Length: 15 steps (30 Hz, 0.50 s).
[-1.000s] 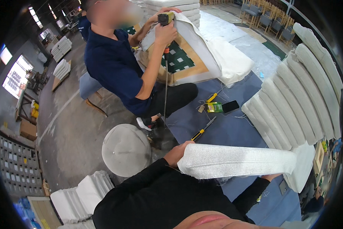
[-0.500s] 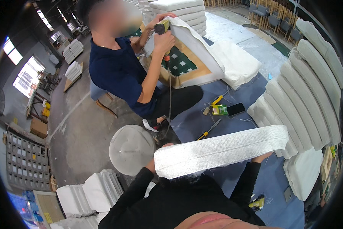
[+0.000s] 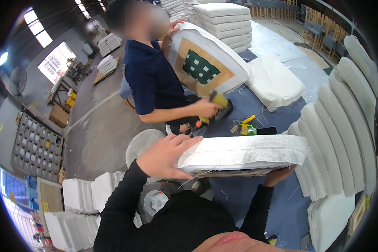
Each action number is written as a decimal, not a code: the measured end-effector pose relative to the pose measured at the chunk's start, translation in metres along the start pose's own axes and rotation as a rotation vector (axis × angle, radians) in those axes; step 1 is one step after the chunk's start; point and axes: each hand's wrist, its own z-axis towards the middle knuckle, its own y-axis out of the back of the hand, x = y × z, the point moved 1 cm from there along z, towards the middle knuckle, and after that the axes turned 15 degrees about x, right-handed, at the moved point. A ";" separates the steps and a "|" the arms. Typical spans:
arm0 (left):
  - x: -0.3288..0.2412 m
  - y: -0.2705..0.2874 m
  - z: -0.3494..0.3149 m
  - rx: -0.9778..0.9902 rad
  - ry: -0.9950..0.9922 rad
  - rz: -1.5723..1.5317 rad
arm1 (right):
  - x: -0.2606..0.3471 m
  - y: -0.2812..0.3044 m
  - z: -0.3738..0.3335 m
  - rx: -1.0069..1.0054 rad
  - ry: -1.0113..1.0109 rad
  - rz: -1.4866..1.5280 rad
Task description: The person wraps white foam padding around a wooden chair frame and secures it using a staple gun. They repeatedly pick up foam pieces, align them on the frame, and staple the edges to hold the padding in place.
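A white fabric-covered seat cushion is held up on edge in front of me, its seamed side facing up. My left hand grips its left end, fingers spread over the top corner and thumb below. At the lower right corner my right hand holds it from beneath, fingers partly hidden. A brownish underside edge and loose threads show along the near side. Across from me, a person in a navy shirt steadies another cushion with wood frame and green webbing, and holds a yellow-black staple gun, blurred by motion.
On the blue work surface lie a yellow-handled screwdriver, a green packet and a dark phone. Stacked white cushions stand at right. A round stool and a bucket are at left.
My left hand has come up onto the cushion's left end, and the cushion has tilted, showing its underside edge. The other person has lowered the staple gun from their cushion. The view has shifted.
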 end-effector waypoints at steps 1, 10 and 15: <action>-0.009 -0.004 0.000 -0.004 0.077 0.041 | -0.002 -0.001 0.002 0.083 -0.001 0.032; -0.002 -0.010 0.041 -0.133 0.010 0.056 | 0.016 -0.010 0.032 0.094 -0.158 -0.208; -0.042 0.009 0.099 -0.106 -0.110 0.121 | 0.071 -0.045 0.012 0.034 -0.021 0.107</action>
